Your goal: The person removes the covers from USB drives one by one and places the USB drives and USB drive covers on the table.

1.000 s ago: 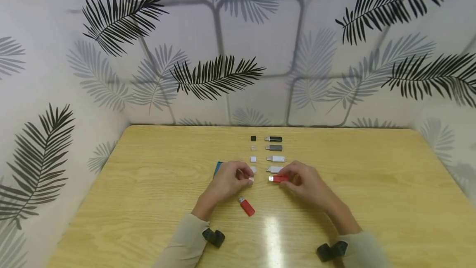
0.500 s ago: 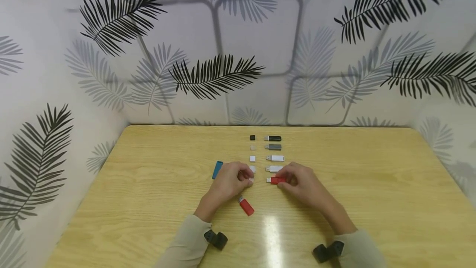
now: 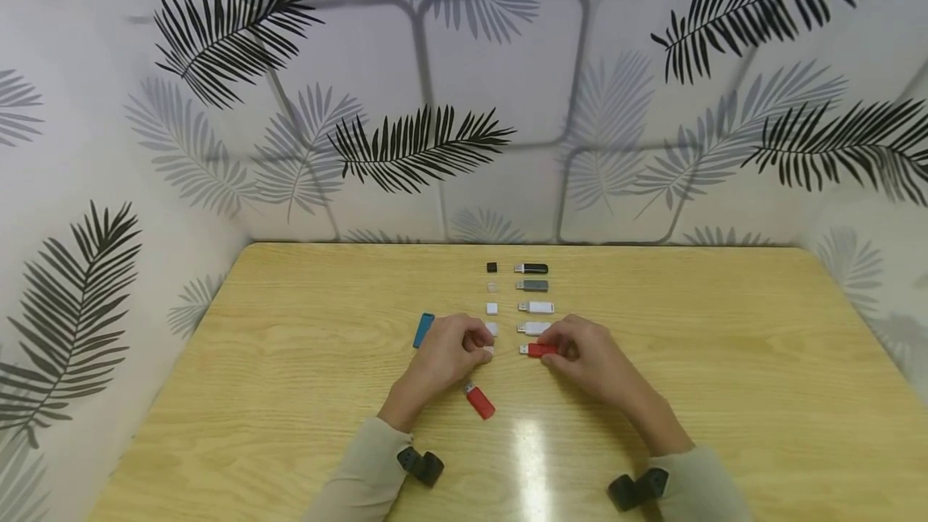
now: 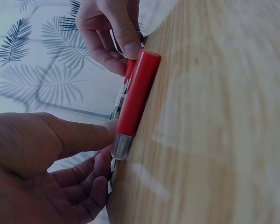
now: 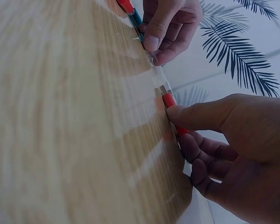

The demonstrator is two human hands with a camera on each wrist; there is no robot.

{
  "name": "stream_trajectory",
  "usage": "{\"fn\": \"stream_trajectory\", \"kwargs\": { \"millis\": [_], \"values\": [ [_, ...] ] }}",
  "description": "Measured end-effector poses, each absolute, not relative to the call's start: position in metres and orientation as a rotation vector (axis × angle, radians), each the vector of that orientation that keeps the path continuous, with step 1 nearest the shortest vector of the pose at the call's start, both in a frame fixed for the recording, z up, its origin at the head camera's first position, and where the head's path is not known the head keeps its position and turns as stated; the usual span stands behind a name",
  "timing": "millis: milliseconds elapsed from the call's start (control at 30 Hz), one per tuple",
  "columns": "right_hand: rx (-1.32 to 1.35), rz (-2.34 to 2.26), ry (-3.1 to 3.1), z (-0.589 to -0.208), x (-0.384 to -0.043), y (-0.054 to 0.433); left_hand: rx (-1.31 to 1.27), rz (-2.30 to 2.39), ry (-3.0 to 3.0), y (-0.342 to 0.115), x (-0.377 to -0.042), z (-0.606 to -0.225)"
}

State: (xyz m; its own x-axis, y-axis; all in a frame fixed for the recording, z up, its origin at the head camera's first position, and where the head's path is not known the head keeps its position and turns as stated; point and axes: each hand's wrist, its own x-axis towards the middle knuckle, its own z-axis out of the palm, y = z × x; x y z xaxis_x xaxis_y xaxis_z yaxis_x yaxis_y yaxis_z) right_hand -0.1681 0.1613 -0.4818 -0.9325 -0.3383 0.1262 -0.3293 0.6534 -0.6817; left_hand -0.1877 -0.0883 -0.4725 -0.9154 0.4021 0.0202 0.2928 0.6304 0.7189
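Note:
In the head view my left hand (image 3: 445,353) pinches a small clear cap (image 3: 489,350) between thumb and fingertips, low over the table. Facing it, my right hand (image 3: 590,353) pinches a red USB flash drive (image 3: 536,350) by its body, its metal plug pointing left towards the cap with a gap between. The right wrist view shows this drive (image 5: 168,100) close against the tabletop, my thumb on top. A second red USB flash drive (image 3: 480,401) lies at a slant in front of my left hand; it looms large in the left wrist view.
Beyond my hands, a column of USB flash drives runs back: white (image 3: 536,329), white (image 3: 536,308), grey (image 3: 533,286) and black (image 3: 532,268). Left of them stand matching small caps (image 3: 492,308). A blue flash drive (image 3: 424,330) lies left of my left hand. A patterned wall (image 3: 500,208) borders the table behind.
My right hand has moved the red flash drive slightly left and down onto the row below the white ones. The left hand has barely moved.

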Motion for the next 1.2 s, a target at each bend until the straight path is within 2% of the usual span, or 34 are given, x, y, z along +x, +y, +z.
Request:
{"fn": "stream_trajectory", "kwargs": {
  "millis": [933,1200],
  "values": [
    [-0.539,-1.164,2.818,-0.477,-0.171,0.168,0.66,1.349,2.55,-0.105,-0.189,-0.469],
    [-0.525,-1.213,2.795,-0.473,-0.168,0.168,0.678,1.362,2.467,-0.121,-0.176,-0.467]
  ]
}}
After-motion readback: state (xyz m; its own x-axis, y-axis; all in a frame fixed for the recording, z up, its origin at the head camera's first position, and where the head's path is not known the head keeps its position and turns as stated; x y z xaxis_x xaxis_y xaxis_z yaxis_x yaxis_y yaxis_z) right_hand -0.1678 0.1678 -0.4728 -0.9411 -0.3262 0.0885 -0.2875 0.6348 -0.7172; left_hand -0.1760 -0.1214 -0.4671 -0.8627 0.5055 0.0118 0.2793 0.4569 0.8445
